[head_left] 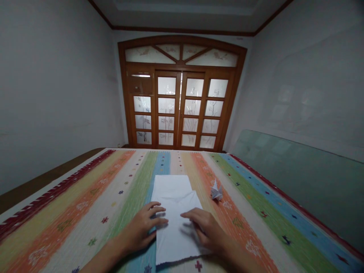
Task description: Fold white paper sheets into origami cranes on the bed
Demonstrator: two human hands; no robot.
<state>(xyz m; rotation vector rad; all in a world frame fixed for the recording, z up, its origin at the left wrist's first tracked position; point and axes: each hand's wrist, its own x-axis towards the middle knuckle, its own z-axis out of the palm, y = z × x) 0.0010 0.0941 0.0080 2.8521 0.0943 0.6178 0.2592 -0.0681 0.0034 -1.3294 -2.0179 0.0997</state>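
White paper (170, 242) lies under left fingers (159, 221), spread and empty, and right fingers (191, 215), half-curled (whether gripping, I cannot tell).

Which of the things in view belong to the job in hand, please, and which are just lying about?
In the job:
- white paper, between the hands
- left hand, at the paper's left edge
- right hand, over its right side

Apparently just lying about:
- folded paper figure, touched by neither hand
- striped cloth, spread underneath
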